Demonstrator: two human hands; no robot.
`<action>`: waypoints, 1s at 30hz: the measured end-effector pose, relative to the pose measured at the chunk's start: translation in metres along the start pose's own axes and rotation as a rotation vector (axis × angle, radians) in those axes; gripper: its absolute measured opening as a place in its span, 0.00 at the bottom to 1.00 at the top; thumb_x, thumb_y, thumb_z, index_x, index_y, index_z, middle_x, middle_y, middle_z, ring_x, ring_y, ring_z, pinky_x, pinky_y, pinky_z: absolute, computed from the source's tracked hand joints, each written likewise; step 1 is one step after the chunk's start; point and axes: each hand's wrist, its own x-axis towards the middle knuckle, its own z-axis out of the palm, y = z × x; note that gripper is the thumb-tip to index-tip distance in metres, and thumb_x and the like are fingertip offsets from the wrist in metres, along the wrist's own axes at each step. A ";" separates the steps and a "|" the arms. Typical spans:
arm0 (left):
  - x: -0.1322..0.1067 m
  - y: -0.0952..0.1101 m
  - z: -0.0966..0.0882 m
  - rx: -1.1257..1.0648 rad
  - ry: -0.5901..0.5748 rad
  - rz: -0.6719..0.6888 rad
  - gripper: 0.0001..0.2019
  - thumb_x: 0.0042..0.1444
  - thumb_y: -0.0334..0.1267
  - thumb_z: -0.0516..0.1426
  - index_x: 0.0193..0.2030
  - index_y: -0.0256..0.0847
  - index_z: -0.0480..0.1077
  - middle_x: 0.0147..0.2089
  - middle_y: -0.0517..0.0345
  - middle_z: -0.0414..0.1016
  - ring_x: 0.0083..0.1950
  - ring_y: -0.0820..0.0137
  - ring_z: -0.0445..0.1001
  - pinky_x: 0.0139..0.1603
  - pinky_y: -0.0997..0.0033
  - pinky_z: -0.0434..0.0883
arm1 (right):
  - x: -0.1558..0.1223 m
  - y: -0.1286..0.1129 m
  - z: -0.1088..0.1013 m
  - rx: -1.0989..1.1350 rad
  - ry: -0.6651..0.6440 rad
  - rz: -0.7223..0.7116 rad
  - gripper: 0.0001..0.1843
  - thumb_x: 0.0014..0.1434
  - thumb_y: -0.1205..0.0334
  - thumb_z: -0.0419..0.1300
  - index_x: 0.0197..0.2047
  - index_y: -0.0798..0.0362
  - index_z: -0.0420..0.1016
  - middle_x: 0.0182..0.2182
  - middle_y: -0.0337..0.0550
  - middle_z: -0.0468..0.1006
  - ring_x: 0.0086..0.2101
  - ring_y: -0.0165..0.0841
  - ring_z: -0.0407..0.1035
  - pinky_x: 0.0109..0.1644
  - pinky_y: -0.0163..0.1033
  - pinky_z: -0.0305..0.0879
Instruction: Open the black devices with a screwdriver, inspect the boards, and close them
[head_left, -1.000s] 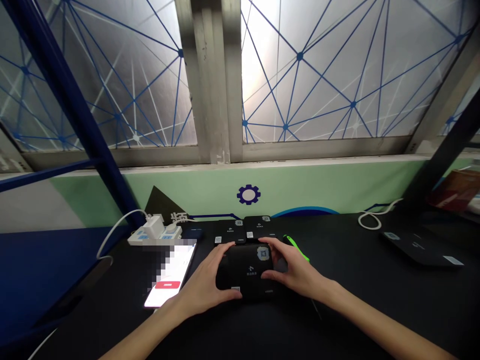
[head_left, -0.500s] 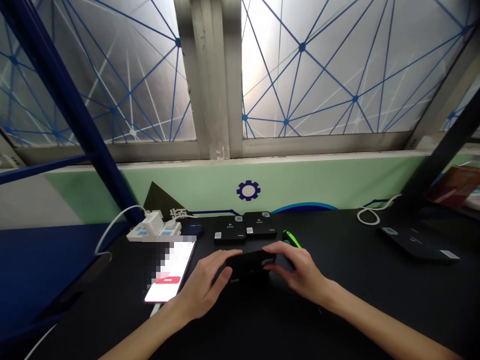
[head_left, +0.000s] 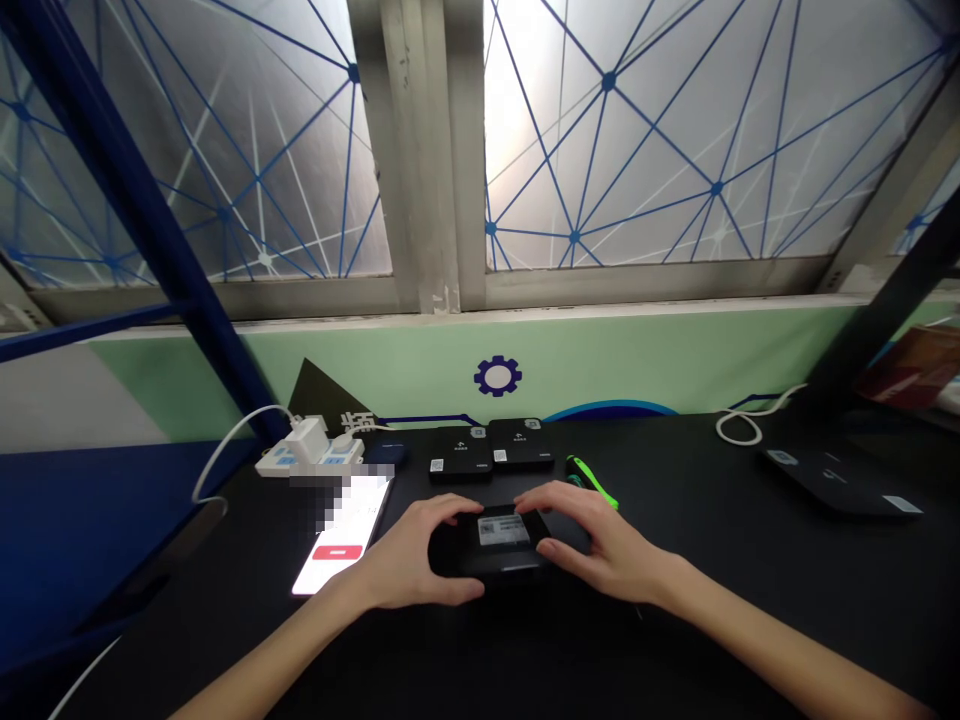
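A small black set-top box (head_left: 465,562) is between my two hands, its label side facing up. A white label (head_left: 504,530) shows on that face. My left hand (head_left: 412,555) holds the left end, thumb along the near edge and fingers over the far edge. At the right end, my right hand (head_left: 600,540) grips it with the fingertips at the far corner and the thumb on the near side. Just beyond the hands stand two similar black boxes, a left one (head_left: 461,457) and a right one (head_left: 522,445), side by side. A green and black handled tool (head_left: 596,483) lies beyond my right hand.
Left of my hands lies a lit phone (head_left: 349,530). Behind it sits a white power strip (head_left: 345,458) with a plugged-in charger (head_left: 306,440). A larger flat black device (head_left: 836,482) and a looped white cable (head_left: 739,430) rest on the black table (head_left: 675,460) at the right.
The box has turned from standing on edge to lying flatter, so its white label now shows. My left thumb has moved onto the near edge; both hands stay on the box.
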 end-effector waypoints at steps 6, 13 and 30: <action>0.002 0.001 0.003 0.078 0.001 0.091 0.46 0.41 0.51 0.72 0.68 0.51 0.64 0.69 0.52 0.63 0.69 0.48 0.62 0.69 0.48 0.62 | 0.002 -0.005 -0.002 -0.083 -0.081 0.038 0.20 0.69 0.51 0.57 0.60 0.48 0.71 0.58 0.50 0.74 0.57 0.43 0.68 0.61 0.49 0.65; 0.002 -0.003 0.002 0.121 -0.060 0.110 0.47 0.45 0.50 0.71 0.72 0.53 0.58 0.74 0.53 0.55 0.72 0.47 0.57 0.70 0.47 0.60 | 0.006 0.005 -0.013 -0.292 0.126 0.109 0.13 0.70 0.57 0.52 0.49 0.49 0.75 0.46 0.49 0.79 0.45 0.41 0.73 0.49 0.45 0.69; 0.000 -0.003 0.001 0.198 -0.067 0.019 0.48 0.51 0.64 0.64 0.75 0.53 0.51 0.76 0.52 0.52 0.73 0.47 0.56 0.70 0.45 0.60 | -0.006 0.046 -0.056 -0.644 -0.159 0.826 0.17 0.61 0.45 0.58 0.32 0.49 0.76 0.30 0.50 0.79 0.33 0.48 0.75 0.31 0.40 0.57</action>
